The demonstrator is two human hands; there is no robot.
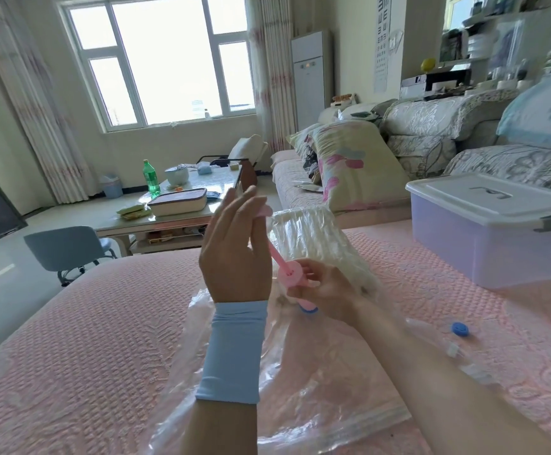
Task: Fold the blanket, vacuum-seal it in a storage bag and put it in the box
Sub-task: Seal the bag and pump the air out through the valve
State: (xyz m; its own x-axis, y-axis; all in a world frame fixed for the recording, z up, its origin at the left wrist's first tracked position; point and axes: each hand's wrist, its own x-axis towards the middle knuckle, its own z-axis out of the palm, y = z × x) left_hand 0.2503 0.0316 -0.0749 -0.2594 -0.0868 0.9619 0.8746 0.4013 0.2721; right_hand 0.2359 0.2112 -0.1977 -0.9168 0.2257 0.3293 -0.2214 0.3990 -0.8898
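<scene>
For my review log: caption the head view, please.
Left hand holds pump handle up; right hand grips pump on bagged blanket.

The blanket [316, 244] is lying inside the storage bag [300, 372] on the bed [70, 339], the pump [288, 274] standing on the bag. The box [484, 244] is sitting to the right, behind a cap [460, 329].
</scene>
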